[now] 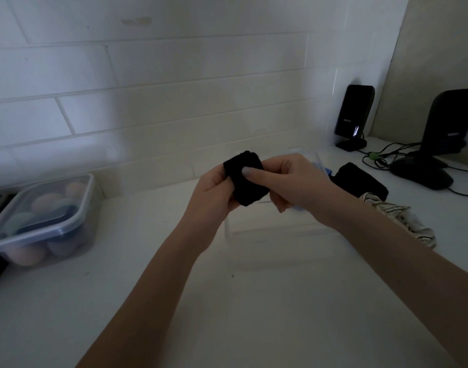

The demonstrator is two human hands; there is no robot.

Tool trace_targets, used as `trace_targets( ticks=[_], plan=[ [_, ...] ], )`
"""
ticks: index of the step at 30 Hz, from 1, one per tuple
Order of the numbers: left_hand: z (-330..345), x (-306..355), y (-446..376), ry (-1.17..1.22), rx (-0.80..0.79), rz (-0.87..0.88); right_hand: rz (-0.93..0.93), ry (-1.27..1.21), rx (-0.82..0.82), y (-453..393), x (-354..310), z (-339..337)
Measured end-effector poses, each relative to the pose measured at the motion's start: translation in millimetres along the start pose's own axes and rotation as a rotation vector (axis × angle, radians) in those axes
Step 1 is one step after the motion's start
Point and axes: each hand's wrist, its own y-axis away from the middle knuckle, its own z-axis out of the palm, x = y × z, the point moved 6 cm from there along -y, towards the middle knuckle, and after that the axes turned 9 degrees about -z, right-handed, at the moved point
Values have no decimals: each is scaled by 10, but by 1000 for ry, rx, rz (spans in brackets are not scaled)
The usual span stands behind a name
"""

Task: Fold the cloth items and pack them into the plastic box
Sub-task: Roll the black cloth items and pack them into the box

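Black fabric, a small folded cloth, sits pinched between both hands above the white counter. The left hand grips its left edge with curled fingers; the right hand grasps the right side, thumb laid flat across the front. The dim light swallows the cloth's folds, so what kind of item it is cannot be told.

Directly below and behind the hands stands the clear plastic box, its walls so transparent that only faint edges show; the right forearm covers much of it, and its contents are hard to make out. A blue piece shows behind the right hand, mostly hidden. To the right lie another black cloth and a striped cloth, partly hidden by the forearm. At left, a lidded container holds rounded pastel objects, blurred. Two dark stands rise at the far right, one cut off by the edge.
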Motion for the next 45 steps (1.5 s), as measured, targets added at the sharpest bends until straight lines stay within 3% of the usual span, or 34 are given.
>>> trace_targets(
  ticks=[11,16,20,26,37,45],
  plan=[
    [20,22,-9,92,-71,-26,-31,-45,129,1,8,11],
    [43,36,28,-180,-56,61,-47,-81,183,-11,6,-30],
    [57,47,49,-139,-56,76,-140,115,251,-34,-43,-117],
    [165,98,106,-198,-132,61,-184,-10,29,-67,-101,-55],
    [160,39,107,-415,-74,65,-326,296,84,-4,-204,23],
    [179,19,98,-420,-117,35,-288,258,62,-76,-192,-103]
  ],
)
